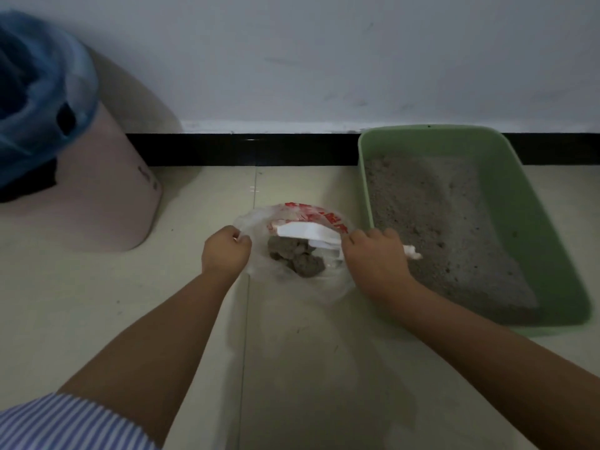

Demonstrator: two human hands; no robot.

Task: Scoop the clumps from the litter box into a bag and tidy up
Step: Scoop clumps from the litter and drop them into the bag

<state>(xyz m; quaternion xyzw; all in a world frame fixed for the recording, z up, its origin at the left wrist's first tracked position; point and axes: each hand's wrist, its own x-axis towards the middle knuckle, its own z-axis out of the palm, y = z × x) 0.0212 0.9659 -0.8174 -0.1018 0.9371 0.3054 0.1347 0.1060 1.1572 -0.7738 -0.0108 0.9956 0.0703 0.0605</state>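
On the tiled floor (97, 303) left of the litter box (552, 241), the left hand (224, 251) pinches the bag (256, 222) rim while the right hand (373, 258) grips what seems a scoop (308, 232); a slack rim could spill clumps (298, 254).

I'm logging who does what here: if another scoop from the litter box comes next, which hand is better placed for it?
The right hand. It already holds the white scoop over the bag and lies beside the green litter box. The left hand pinches the bag's far rim, holding it open, with clumps inside.
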